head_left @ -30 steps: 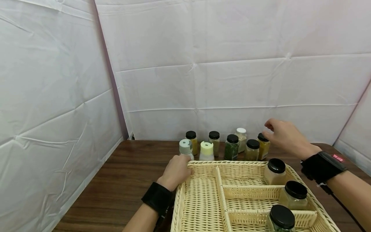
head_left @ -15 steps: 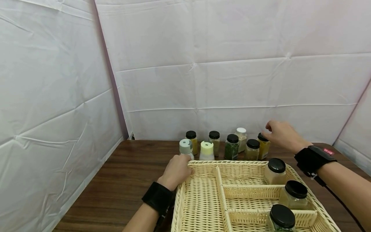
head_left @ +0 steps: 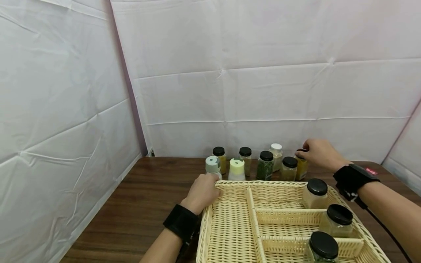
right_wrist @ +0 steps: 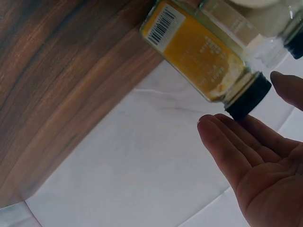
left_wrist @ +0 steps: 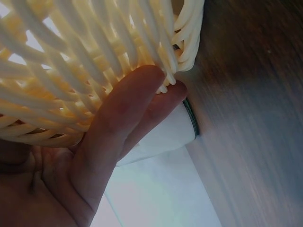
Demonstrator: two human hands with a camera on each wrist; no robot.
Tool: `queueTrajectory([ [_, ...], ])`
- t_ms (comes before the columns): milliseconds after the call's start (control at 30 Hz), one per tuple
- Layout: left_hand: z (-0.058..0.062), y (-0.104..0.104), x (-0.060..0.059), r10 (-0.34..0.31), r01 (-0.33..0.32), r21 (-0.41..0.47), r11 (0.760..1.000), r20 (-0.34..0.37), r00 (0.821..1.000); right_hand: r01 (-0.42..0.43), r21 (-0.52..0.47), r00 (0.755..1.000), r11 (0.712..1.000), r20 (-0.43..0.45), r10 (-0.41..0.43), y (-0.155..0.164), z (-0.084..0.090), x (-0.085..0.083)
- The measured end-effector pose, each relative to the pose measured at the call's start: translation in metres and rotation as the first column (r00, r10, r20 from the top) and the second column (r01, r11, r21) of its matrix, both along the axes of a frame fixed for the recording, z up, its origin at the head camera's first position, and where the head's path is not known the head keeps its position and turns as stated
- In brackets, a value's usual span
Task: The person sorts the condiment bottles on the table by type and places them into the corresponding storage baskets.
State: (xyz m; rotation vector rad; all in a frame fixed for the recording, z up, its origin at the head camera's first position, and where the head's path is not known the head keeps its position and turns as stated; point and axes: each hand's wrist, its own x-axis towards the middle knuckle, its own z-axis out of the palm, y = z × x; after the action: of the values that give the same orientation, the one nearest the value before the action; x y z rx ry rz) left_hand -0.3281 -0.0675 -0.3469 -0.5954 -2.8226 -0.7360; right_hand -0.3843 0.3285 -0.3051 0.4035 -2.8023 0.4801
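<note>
My left hand (head_left: 201, 193) grips the far left corner of a cream wicker basket (head_left: 200, 237); in the left wrist view the thumb and a finger (left_wrist: 128, 109) close round its woven wall. My right hand (head_left: 321, 152) is over a jar of yellow powder (head_left: 301, 168) with a black lid, behind the basket. In the right wrist view that lid (right_wrist: 248, 96) lies between the extended fingers (right_wrist: 227, 146) and the thumb, with a gap showing on the thumb's side. The basket has dividers, and black-lidded jars (head_left: 323, 245) stand along its right side.
Behind the basket, several jars stand on the dark wood table (head_left: 158, 182), among them one of green herbs (head_left: 265, 167) and a white-lidded one (head_left: 276, 155). Grey-capped (head_left: 213, 165) and yellow-capped (head_left: 236, 168) bottles stand near my left hand. White cloth (head_left: 263, 91) hangs behind.
My right hand has come down a little onto the yellow jar's lid, its wrist shifting left. The left hand keeps its grip on the basket corner. The head view has shifted slightly.
</note>
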Motion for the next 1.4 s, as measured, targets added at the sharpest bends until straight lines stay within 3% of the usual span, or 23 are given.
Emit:
queueTrajectory([
  [267,0.000,0.001,0.000,0.002,-0.002,-0.004,1.000,0.013,1.000,0.020,-0.004,1.000,1.000,0.024,-0.020,0.003,-0.007,-0.007],
  [833,-0.001,0.000,0.001,-0.021,0.022,0.017,1.000,-0.010,1.000,0.019,-0.017,0.999,1.000,0.050,-0.018,0.002,-0.009,-0.005],
  [1400,-0.003,0.003,0.000,-0.028,0.029,0.012,1.000,-0.012,1.000,-0.004,-0.097,0.999,0.995,0.048,0.009,0.016,-0.015,-0.006],
])
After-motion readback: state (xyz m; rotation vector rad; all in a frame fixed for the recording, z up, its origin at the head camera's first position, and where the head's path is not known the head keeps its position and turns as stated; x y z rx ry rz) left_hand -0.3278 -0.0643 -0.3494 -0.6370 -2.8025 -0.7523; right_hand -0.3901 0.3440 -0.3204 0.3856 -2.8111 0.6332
